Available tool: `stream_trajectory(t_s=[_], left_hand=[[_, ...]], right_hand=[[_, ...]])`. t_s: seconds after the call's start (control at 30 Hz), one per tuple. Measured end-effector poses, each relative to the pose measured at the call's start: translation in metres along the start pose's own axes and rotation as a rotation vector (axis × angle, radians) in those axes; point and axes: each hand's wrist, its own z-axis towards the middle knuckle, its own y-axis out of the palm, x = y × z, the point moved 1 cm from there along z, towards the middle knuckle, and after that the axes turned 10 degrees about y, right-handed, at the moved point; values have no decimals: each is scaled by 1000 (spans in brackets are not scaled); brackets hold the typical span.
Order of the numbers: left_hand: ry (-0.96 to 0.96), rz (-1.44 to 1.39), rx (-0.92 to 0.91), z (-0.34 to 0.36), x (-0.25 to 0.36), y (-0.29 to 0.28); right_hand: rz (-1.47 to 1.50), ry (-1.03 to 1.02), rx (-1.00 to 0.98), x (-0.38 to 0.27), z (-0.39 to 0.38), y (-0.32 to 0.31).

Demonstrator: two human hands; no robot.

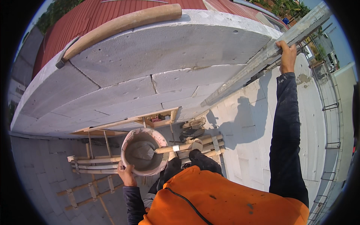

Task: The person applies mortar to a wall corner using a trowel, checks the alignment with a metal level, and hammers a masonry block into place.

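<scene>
My left hand is closed on the rim of a round, mortar-smeared bucket, with the thumb over the edge. Grey wet mortar lies inside. A pale flat blade rests in the mortar, and a wooden handle with a white band runs out over the bucket's right side. Higher up, my right hand grips the edge of a long grey post, which slants along the end of the block wall. A hammer with a thick wooden handle lies on top of the wall.
Below me, bamboo scaffold poles cross the drop beside the wall. A wooden frame sits in a wall opening. Another block wall stands to the right, with steel rebar beyond it. A red metal roof lies behind the wall.
</scene>
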Motion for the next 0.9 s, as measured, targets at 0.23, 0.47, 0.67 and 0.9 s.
stream_trajectory(t_s=[0.23, 0.47, 0.67, 0.9], left_hand=[[-3, -26, 5, 3, -9, -12], [-14, -21, 21, 6, -10, -17], [5, -4, -41, 10, -3, -19], [15, 20, -23, 12, -4, -10]], right_hand=[[35, -24, -3, -2, -2, 1], [4, -12, -56, -2, 3, -8], [-48, -6, -80, -9, -1, -14], [-101, 8, -78, -11, 4, -13]])
